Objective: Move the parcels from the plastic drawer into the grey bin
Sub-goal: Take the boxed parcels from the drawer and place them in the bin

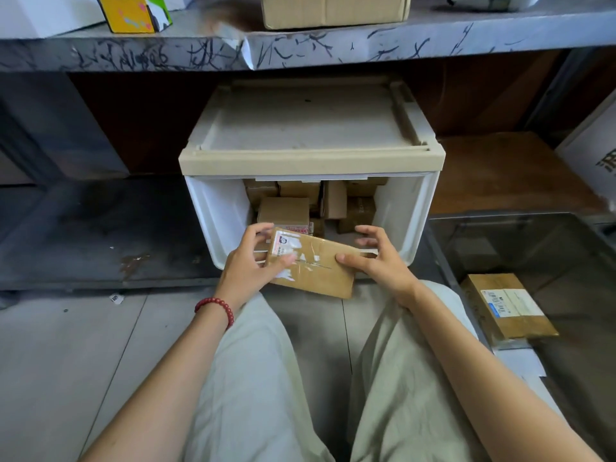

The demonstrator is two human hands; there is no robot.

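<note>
A white plastic drawer (pixel 411 215) is pulled out from a beige unit (pixel 310 161) under a table. Several small cardboard parcels (pixel 283 210) lie inside it. A flat brown parcel (pixel 316 265) with a white label and tape is held over the drawer's front edge. My left hand (pixel 253 258) grips its left end, thumb on top. My right hand (pixel 376 258) grips its right end, thumb on the top face and fingers curled over the far edge. The grey bin (pixel 443 261) stands to the right with one labelled parcel (pixel 510 305) lying in it.
A scratched grey tabletop (pixel 333 48) overhangs the drawer, carrying a cardboard box (pixel 333 8) and a yellow carton (pixel 130 11). My knees in pale trousers (pixel 266 378) are below the hands. Grey floor tiles lie at left; a white box (pixel 596 151) stands far right.
</note>
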